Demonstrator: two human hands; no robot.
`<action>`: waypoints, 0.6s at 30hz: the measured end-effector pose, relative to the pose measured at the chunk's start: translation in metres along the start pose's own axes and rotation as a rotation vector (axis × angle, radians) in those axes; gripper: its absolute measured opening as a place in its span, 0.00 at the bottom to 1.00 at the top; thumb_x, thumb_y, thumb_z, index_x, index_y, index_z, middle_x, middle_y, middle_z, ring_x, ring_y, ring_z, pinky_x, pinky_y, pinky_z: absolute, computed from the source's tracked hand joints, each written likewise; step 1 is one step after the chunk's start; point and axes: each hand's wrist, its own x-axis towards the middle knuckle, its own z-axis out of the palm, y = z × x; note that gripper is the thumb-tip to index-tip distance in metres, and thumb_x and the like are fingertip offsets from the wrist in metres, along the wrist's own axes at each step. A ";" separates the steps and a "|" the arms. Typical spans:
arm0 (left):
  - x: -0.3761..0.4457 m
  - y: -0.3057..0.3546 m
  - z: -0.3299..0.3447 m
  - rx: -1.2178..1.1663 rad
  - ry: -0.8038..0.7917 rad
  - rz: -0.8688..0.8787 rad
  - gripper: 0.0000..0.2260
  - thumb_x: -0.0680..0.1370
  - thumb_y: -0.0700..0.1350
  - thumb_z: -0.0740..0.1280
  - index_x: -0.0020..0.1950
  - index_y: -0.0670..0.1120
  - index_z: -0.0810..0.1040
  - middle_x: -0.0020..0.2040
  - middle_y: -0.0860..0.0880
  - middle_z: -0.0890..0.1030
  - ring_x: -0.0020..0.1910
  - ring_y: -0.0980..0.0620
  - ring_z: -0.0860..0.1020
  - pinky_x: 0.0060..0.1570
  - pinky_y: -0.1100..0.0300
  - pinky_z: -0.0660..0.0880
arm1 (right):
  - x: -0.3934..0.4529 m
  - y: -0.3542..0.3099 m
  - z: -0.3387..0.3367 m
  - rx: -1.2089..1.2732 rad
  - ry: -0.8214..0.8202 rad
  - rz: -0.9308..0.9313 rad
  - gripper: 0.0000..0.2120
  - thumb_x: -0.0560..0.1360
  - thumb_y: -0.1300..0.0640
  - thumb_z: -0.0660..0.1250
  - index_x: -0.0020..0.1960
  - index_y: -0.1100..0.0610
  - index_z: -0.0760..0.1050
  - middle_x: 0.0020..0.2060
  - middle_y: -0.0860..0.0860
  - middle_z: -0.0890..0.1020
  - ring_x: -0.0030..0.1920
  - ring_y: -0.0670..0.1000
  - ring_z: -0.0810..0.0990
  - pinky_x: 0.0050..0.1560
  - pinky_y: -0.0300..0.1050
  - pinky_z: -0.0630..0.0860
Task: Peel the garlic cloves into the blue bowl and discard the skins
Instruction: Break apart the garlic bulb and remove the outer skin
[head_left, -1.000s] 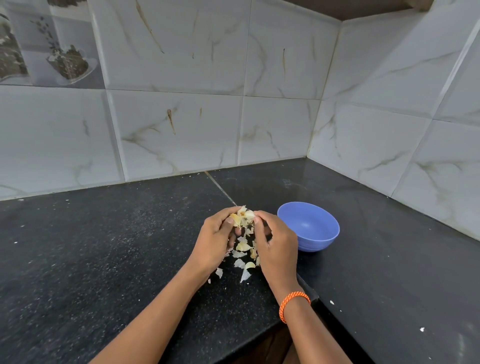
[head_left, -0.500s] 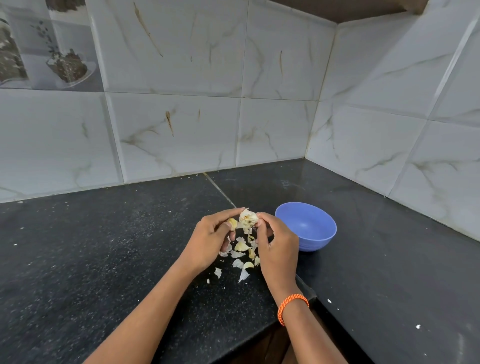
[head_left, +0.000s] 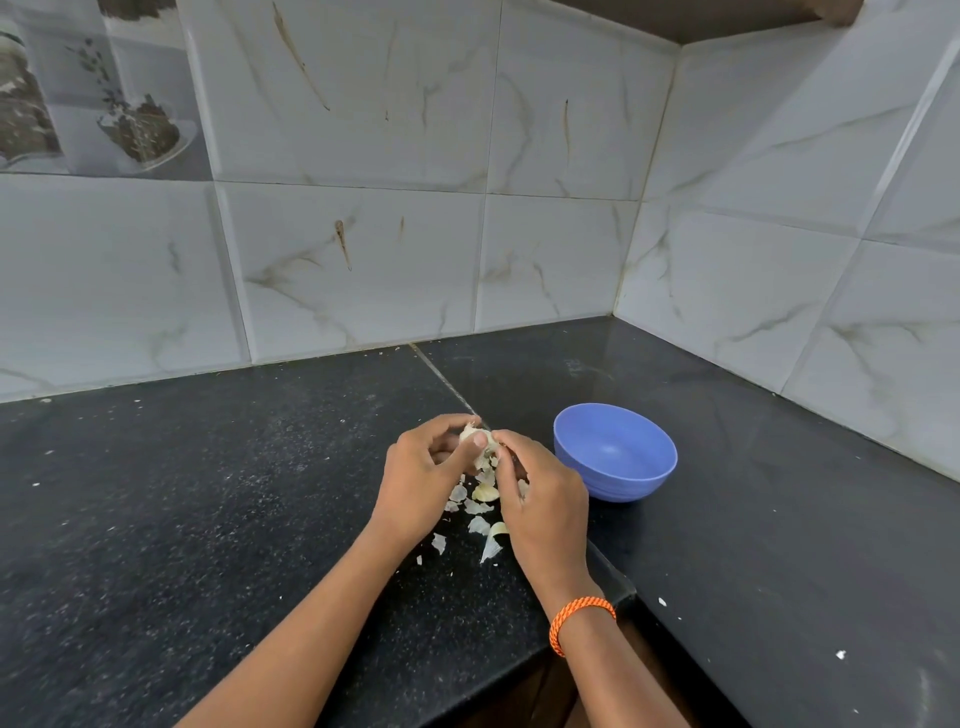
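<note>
Head view: a person's two bare forearms reach over a black speckled countertop (head_left: 208, 519) set into a tiled corner.
Left hand (head_left: 423, 480): fingers and thumb curled round a garlic piece (head_left: 475, 441), the thumb tip pressed on its near face.
Right hand (head_left: 540, 499): fingertips curled in and pinching the same garlic piece from the right side; both hands meet on it above the counter.
Garlic piece: pale, papery, held between the two hands just left of the bowl; whether it is a single clove or a cluster cannot be told.
Blue bowl (head_left: 615, 452): upright on the counter, just right of the right hand, nearer the right-hand wall than the front edge; its inside shows only blue.
Skins (head_left: 480, 506): a loose scatter of pale flakes lying on the counter under and between the hands, running toward the front edge; one longer curled piece lies nearest that edge.
Yellowish bits among the skins: may be cloves or skin, too small to tell.
Orange bracelet (head_left: 582, 618): braided band on the right wrist.
Seam in the counter (head_left: 441, 374): runs from the back wall toward the hands.
White crumbs (head_left: 662, 601): a few specks on the right part of the counter, well apart from the bowl.
Walls (head_left: 363, 260): pale marble-look tiles; a picture tile (head_left: 93, 88) sits at the upper left corner.
</note>
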 end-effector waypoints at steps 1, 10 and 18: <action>0.000 -0.001 0.000 0.023 -0.022 -0.003 0.13 0.85 0.52 0.70 0.68 0.50 0.84 0.48 0.54 0.89 0.44 0.55 0.88 0.48 0.62 0.82 | 0.000 -0.001 0.000 0.004 -0.011 -0.003 0.12 0.84 0.57 0.70 0.66 0.51 0.83 0.53 0.45 0.88 0.51 0.39 0.83 0.48 0.24 0.75; 0.002 -0.008 0.006 0.053 -0.059 0.017 0.15 0.91 0.50 0.56 0.69 0.50 0.80 0.50 0.51 0.86 0.43 0.56 0.83 0.49 0.53 0.82 | 0.002 -0.005 0.000 0.140 -0.225 0.044 0.15 0.88 0.44 0.60 0.72 0.44 0.76 0.58 0.39 0.81 0.58 0.41 0.80 0.51 0.39 0.81; -0.006 -0.001 0.015 0.215 -0.047 0.104 0.16 0.91 0.49 0.53 0.64 0.48 0.80 0.50 0.54 0.85 0.48 0.56 0.83 0.50 0.54 0.81 | 0.002 -0.004 0.007 0.099 -0.196 0.074 0.17 0.89 0.52 0.54 0.74 0.48 0.74 0.56 0.45 0.80 0.54 0.44 0.80 0.51 0.36 0.79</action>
